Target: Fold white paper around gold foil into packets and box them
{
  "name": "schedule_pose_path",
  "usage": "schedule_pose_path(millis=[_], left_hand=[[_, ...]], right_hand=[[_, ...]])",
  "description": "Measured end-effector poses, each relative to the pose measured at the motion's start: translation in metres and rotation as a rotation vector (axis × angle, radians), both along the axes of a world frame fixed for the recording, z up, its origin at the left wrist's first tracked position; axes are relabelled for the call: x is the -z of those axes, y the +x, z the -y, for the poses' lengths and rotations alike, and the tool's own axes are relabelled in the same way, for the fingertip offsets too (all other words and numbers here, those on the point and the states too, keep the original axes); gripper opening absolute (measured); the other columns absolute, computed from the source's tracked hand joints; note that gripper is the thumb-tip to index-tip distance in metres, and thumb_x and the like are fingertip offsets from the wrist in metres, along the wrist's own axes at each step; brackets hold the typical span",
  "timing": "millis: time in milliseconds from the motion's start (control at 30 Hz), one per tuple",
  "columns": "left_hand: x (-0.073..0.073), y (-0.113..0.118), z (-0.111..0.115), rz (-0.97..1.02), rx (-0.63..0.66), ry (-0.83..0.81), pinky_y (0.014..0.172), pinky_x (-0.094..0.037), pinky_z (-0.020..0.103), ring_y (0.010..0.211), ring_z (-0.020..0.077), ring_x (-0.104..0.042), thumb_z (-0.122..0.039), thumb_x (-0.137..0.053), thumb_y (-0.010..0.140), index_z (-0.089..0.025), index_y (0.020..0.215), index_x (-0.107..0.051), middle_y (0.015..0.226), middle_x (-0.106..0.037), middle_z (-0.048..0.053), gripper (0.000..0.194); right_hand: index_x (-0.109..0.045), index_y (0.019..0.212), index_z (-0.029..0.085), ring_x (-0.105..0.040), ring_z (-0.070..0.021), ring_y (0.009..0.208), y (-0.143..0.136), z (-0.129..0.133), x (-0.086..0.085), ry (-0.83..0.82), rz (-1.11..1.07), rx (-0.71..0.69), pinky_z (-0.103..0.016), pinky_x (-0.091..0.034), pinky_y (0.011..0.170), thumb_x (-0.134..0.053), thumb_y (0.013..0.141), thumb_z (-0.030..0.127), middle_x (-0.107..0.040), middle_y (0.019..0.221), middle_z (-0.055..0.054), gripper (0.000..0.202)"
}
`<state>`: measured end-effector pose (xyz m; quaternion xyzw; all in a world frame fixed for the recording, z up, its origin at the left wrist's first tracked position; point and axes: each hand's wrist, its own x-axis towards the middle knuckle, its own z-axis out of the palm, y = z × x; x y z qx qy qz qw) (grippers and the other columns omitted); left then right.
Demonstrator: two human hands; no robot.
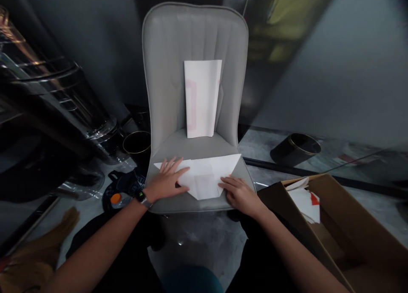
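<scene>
A white folded sheet of paper [204, 178] lies on the seat of a grey chair [197, 206], its wide edge toward the backrest and its two far corners pointed. My left hand [167, 180] presses on the paper's left part with fingers spread. At the lower right slanted edge is my right hand [240, 194], its fingers close together and curled onto the paper; its grip underneath is partly hidden. A second folded white paper [203, 100], with faint pink marks, leans upright against the backrest.
To the right stands an open cardboard box [360, 225] holding white paper scraps [306, 204]. Black bins [295, 150] sit on both sides of the chair. At left are a dark bag [123, 184] with an orange-capped bottle [116, 198] and a shiny cylindrical column [63, 85].
</scene>
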<state>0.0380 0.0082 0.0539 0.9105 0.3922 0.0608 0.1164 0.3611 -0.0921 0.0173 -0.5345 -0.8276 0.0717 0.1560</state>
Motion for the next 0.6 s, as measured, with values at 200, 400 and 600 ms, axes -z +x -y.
schedule_pose_path(millis=[200,400,600], left_hand=[[-0.009,0.012,0.013,0.175,0.240,-0.192,0.107,-0.042,0.042,0.109,0.0243,-0.059,-0.044,-0.078,0.087,-0.024,0.107,-0.074,0.112,-0.063,0.005,0.028],[-0.012,0.012,-0.002,0.252,0.221,-0.318,0.100,-0.047,0.034,0.107,0.0201,-0.063,-0.035,-0.065,0.099,-0.025,0.104,-0.076,0.111,-0.069,0.004,0.016],[-0.011,0.007,-0.004,0.242,0.247,-0.348,0.102,-0.048,0.038,0.115,0.0227,-0.062,-0.034,-0.073,0.093,-0.026,0.109,-0.075,0.121,-0.069,0.006,0.018]], right_hand=[[-0.072,0.120,0.024,-0.062,-0.0295,0.121,0.003,0.003,-0.009,-0.068,-0.141,-0.049,-0.049,-0.050,0.102,-0.067,0.085,0.022,-0.068,0.131,-0.011,0.035],[-0.068,0.130,0.024,-0.057,-0.0322,0.132,0.009,-0.021,-0.003,-0.119,-0.220,-0.011,-0.051,-0.044,0.111,-0.083,0.078,0.040,-0.063,0.141,-0.013,0.056],[-0.072,0.123,0.027,-0.062,-0.0304,0.126,0.008,-0.028,-0.008,-0.093,-0.244,-0.003,-0.049,-0.048,0.107,-0.075,0.087,0.046,-0.069,0.133,-0.010,0.041]])
